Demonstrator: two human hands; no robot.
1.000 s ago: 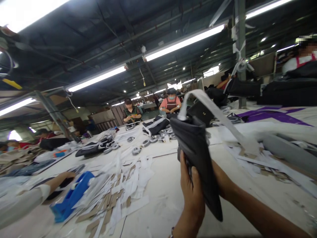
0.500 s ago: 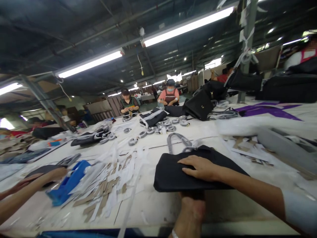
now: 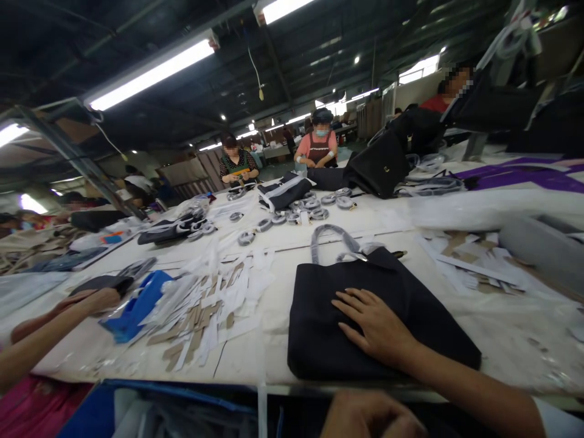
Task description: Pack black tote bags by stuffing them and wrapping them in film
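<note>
A black handbag (image 3: 319, 316) lies on its side across the white table, with its wrapped handles (image 3: 335, 231) pointing away from me. My right hand (image 3: 374, 325) rests palm down on the bag's upper face, fingers spread and grasping nothing. Below the table's front edge, my left hand (image 3: 369, 417) appears blurred and bent at the knuckles, apart from the bag. Its fingertips are cut off by the bottom of the view, so whatever it might hold is hidden.
Paper and card strips (image 3: 205, 316) lie left of the bag, beside a blue tape dispenser (image 3: 137, 310). Another person's hands (image 3: 98, 301) work at far left. Coiled straps (image 3: 296, 216) and a second black bag (image 3: 381, 167) sit farther back. A blue bin (image 3: 182, 398) stands below the table edge.
My left hand has come out from under the bag and moved down toward me. The bag now lies flatter on the table, my right hand still on top. The view has tilted down.
</note>
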